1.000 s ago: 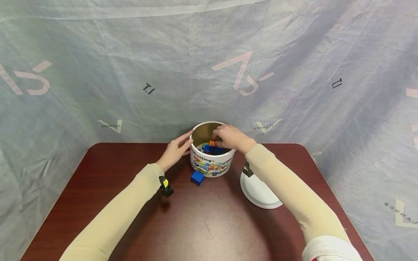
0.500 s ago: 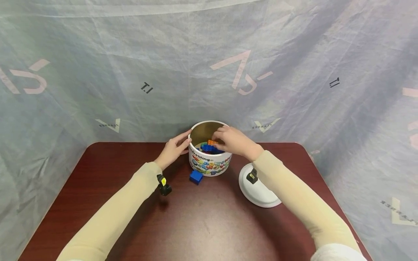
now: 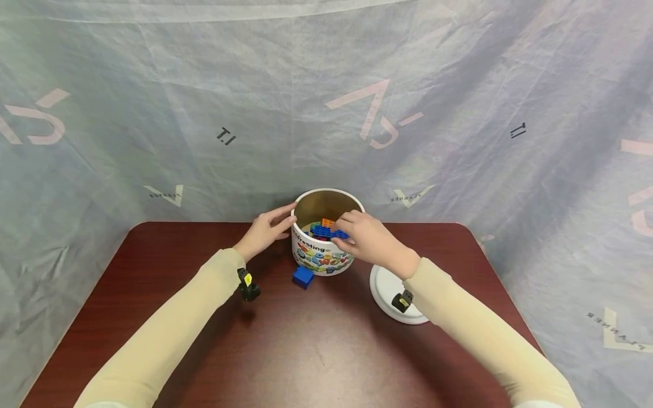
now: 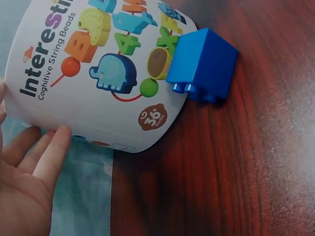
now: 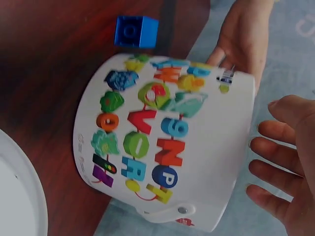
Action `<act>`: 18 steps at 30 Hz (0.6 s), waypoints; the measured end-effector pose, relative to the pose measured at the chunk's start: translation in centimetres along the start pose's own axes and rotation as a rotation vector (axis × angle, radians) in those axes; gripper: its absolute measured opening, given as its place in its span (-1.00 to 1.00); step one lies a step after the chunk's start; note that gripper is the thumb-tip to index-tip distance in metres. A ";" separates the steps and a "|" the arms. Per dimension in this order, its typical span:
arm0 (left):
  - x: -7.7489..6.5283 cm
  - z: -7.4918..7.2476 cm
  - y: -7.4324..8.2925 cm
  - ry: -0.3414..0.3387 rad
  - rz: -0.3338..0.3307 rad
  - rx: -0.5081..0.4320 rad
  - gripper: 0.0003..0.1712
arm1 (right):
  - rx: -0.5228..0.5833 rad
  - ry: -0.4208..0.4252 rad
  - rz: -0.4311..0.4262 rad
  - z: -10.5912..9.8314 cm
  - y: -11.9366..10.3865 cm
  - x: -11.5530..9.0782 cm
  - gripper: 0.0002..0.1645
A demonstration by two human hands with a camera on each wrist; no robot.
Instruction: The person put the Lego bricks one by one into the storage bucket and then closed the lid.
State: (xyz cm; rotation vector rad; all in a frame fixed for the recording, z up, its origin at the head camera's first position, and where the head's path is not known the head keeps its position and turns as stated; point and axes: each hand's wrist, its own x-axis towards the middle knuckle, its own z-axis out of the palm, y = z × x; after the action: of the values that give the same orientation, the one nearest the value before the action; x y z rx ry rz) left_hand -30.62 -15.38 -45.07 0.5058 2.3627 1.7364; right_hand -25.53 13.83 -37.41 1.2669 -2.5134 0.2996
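A white round bucket [image 3: 326,262] printed with colourful letter beads stands at the table's back. My left hand [image 3: 263,233] rests with extended fingers against its left side. In the left wrist view, those fingers [image 4: 55,150] touch the printed wall. Inside the bucket lie blue bricks [image 3: 321,231] and an orange brick [image 3: 327,222], partly hidden by my right hand [image 3: 369,241] at the right front rim. The right wrist view shows that hand's fingers [image 5: 275,169] spread and loosely bent, holding nothing. A blue brick [image 4: 204,64] lies on the table, close in front of the bucket.
A white round lid [image 3: 390,292] lies on the table right of the bucket, partly under my right wrist. The dark red table [image 3: 306,351] ends at a grey cloth backdrop [image 3: 265,164] just behind the bucket.
My right hand has drawn up and back from inside the bucket to its right front rim. More of the blue bricks inside now shows. My left hand stays on the bucket's side.
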 end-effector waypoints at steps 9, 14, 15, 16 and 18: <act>0.3 -0.7 0.6 -0.023 -0.002 0.004 -0.36 | 0.012 0.071 -0.063 0.5 -1.9 -1.5 -0.80; 0.3 -0.6 0.6 -0.023 -0.012 0.009 -0.37 | 0.019 0.100 -0.123 1.7 -3.4 -2.4 -0.76; 0.2 -0.6 0.6 -0.025 -0.013 0.007 -0.36 | 0.019 0.102 -0.137 2.0 -3.7 -2.6 -0.75; 0.2 -0.6 0.7 -0.023 -0.016 0.005 -0.36 | 0.015 0.103 -0.149 2.2 -4.0 -2.7 -0.74; 0.3 -0.6 0.7 -0.022 -0.017 -0.001 -0.36 | -0.002 0.098 -0.167 2.8 -4.6 -3.0 -0.75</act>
State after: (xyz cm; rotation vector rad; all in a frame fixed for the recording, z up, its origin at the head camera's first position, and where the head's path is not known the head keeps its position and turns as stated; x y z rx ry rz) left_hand -31.00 -15.67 -44.21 0.4998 2.3446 1.7158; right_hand -20.62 12.40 -40.88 1.4150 -2.3086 0.3118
